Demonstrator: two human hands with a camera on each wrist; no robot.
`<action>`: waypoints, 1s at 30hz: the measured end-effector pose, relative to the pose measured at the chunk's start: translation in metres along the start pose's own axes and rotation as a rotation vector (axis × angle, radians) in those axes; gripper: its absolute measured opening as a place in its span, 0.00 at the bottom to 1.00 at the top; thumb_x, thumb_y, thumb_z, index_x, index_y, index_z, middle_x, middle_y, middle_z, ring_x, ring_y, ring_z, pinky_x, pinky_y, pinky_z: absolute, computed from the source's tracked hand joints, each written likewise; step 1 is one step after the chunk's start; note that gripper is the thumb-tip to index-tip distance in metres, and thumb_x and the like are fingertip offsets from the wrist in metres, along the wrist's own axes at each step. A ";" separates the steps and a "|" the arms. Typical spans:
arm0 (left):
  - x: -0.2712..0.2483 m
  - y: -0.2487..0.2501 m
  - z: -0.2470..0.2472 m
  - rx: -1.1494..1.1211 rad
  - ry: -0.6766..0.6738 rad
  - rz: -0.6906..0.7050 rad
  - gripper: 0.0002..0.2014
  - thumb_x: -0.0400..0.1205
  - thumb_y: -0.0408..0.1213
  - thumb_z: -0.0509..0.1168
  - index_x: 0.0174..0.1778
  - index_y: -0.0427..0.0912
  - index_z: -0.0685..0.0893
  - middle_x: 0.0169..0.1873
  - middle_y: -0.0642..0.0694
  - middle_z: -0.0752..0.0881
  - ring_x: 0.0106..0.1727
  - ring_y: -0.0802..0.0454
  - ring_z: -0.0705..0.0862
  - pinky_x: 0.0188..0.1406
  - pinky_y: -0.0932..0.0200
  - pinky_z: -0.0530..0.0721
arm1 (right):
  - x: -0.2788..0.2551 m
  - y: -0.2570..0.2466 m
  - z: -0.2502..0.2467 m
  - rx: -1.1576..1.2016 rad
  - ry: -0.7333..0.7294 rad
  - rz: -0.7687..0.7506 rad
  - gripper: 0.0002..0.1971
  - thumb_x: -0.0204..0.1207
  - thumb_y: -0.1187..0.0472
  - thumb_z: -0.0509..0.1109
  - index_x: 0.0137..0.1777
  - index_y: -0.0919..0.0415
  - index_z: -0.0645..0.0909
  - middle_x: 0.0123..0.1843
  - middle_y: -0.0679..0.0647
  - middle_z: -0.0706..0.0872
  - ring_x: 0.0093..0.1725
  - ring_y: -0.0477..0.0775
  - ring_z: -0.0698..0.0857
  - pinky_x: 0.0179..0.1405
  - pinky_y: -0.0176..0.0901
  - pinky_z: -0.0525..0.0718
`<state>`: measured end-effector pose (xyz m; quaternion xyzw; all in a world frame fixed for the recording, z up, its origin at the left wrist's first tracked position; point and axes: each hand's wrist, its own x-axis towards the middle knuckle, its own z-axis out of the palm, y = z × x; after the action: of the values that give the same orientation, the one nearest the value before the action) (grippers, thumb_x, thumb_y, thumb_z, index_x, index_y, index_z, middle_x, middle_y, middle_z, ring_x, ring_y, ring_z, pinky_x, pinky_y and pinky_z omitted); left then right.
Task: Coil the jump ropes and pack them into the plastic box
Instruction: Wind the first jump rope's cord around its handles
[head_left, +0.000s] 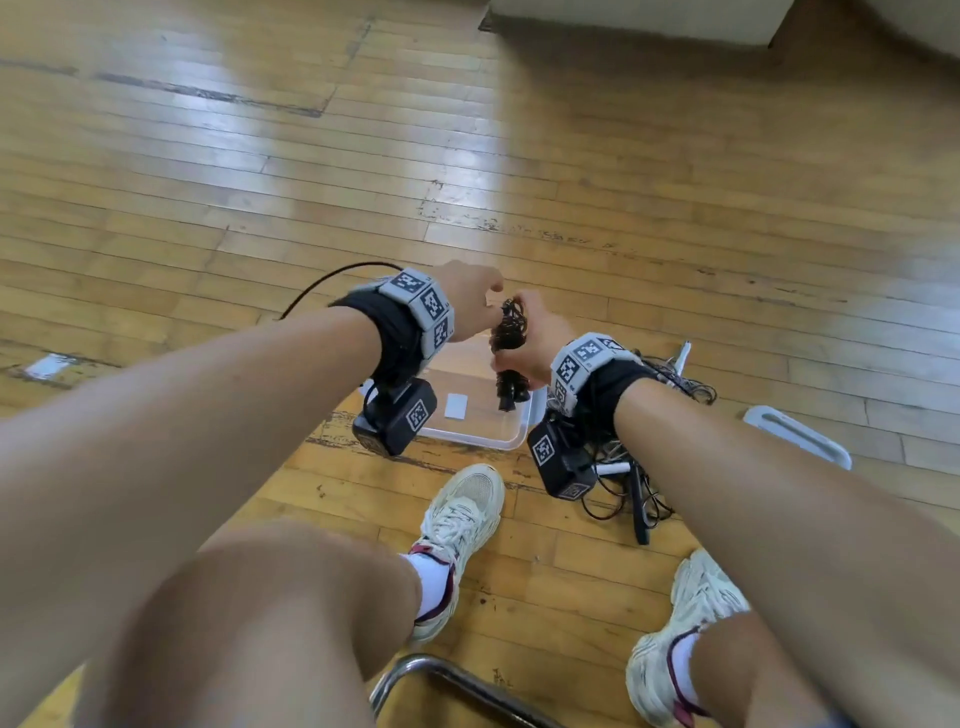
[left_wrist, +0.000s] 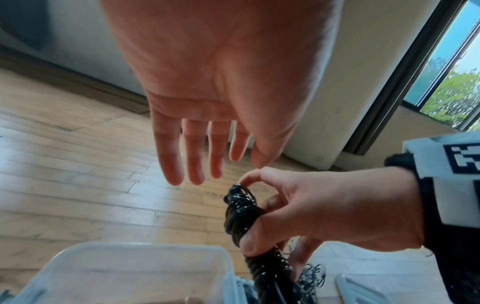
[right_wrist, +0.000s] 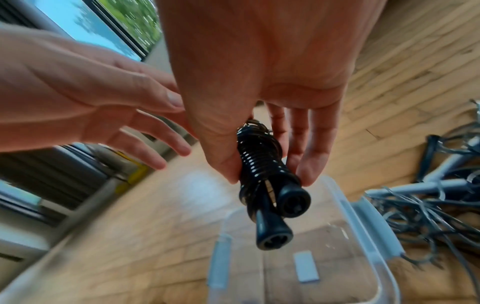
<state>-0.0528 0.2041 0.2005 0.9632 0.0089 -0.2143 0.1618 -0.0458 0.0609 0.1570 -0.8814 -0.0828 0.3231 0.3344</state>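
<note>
Nearest the camera a curved chrome metal chair tube (head_left: 457, 680) crosses the bottom edge between two bare knees, and beyond it two cream lace-up sneakers (head_left: 460, 525) stand on the worn yellow wooden plank floor (head_left: 218, 171). Just past the left shoe sits the clear rectangular plastic box (head_left: 498, 441), open-topped; through its clear walls only a small pale label on its bottom shows, and its left near corner is hidden behind the left wrist camera. Directly above the box the right hand (head_left: 535, 338) has thumb and fingers curled round the black coiled jump rope bundle (head_left: 509, 353), cord wound tightly about its two black handles, whose flared ends point down toward the box in the right wrist view. The left hand (head_left: 467, 306) hovers beside the bundle's upper end with fingers straight and spread, gripping nothing; whether its thumb tip touches the right forefinger cannot be told. Right of the box, partly hidden by the right forearm, lies a tangled heap of dark-corded jump ropes with white and black handles (head_left: 639, 467); how many ropes it holds is hard to make out. Further right lies a pale translucent plastic lid (head_left: 795, 436). Far off, a light wall base (head_left: 639, 21) is cut off by the top edge.
</note>
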 end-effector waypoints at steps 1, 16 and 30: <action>0.007 -0.008 0.006 0.021 0.001 0.004 0.22 0.87 0.46 0.62 0.77 0.46 0.75 0.63 0.46 0.86 0.57 0.45 0.85 0.60 0.47 0.84 | 0.012 0.004 0.008 -0.024 -0.013 0.036 0.47 0.70 0.62 0.81 0.83 0.54 0.57 0.62 0.60 0.82 0.52 0.60 0.85 0.52 0.60 0.90; 0.092 -0.104 0.159 0.193 -0.209 -0.077 0.17 0.90 0.44 0.55 0.69 0.40 0.80 0.59 0.42 0.87 0.49 0.44 0.82 0.44 0.56 0.72 | 0.148 0.100 0.144 -0.493 -0.178 0.103 0.37 0.77 0.63 0.71 0.82 0.50 0.57 0.68 0.67 0.79 0.53 0.66 0.83 0.42 0.50 0.85; 0.113 -0.127 0.227 0.100 -0.281 -0.197 0.23 0.86 0.46 0.61 0.75 0.40 0.75 0.68 0.39 0.82 0.69 0.38 0.78 0.69 0.44 0.78 | 0.180 0.109 0.169 -0.768 -0.275 0.124 0.21 0.85 0.61 0.64 0.77 0.65 0.71 0.72 0.66 0.77 0.67 0.67 0.82 0.51 0.54 0.80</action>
<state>-0.0548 0.2473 -0.0800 0.9251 0.0698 -0.3619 0.0915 -0.0186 0.1336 -0.1013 -0.8941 -0.1880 0.4030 -0.0534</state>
